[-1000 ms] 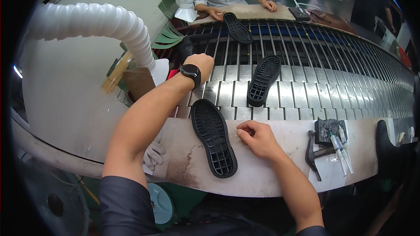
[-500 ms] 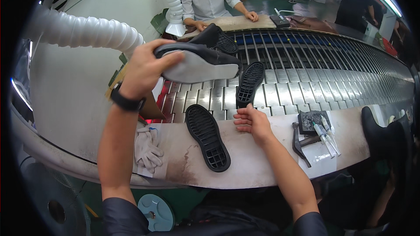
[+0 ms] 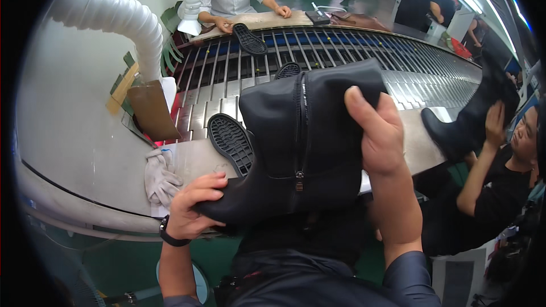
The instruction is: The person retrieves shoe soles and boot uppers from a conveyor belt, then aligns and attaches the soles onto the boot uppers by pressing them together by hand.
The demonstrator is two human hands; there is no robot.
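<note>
**Boot's in hand, sole not on yet**

Left hand (image 3: 193, 207) is clamped round the toe of the black boot (image 3: 301, 148), right hand (image 3: 378, 136) grips the shaft top by the zip. Just above the left grip, a black sole (image 3: 230, 142) lies loose on the bench (image 3: 187, 162). Looks like joining them is what's left.

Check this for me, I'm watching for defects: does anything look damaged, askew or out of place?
Nothing stands out. The left hand and right hand hold a black zip boot with no visible damage; a black sole lies flat on the table edge.
</note>
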